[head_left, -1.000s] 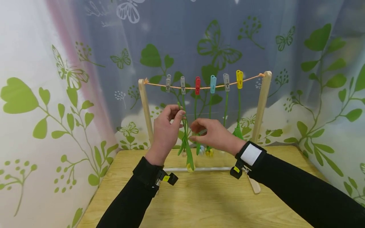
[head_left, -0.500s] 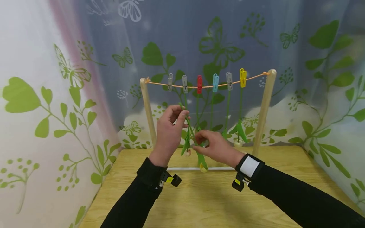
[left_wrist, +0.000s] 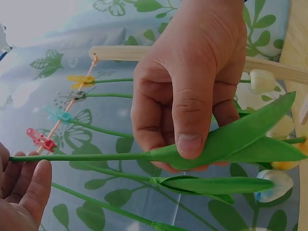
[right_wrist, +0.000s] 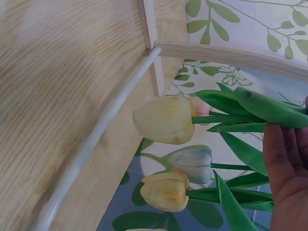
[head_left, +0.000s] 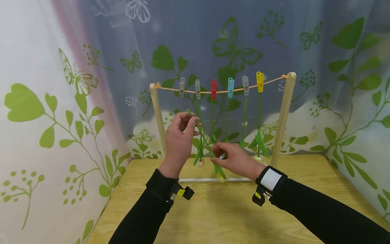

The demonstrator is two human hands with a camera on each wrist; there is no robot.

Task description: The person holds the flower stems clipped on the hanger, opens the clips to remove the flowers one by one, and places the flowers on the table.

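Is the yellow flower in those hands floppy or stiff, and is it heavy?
The yellow flower is probably fairly stiff: its stem looks straight between the left hand and right hand. Its leaves may bend easily, since they look thin. It's likely light, because small pinches seem enough to hold it.

The wood-grain table [head_left: 195, 213] bears a wooden frame [head_left: 284, 118] near its far edge, set in from both far corners; one wooden foot [right_wrist: 150, 24] rests flat, and a white rod [right_wrist: 103, 122] runs crosswise low down.
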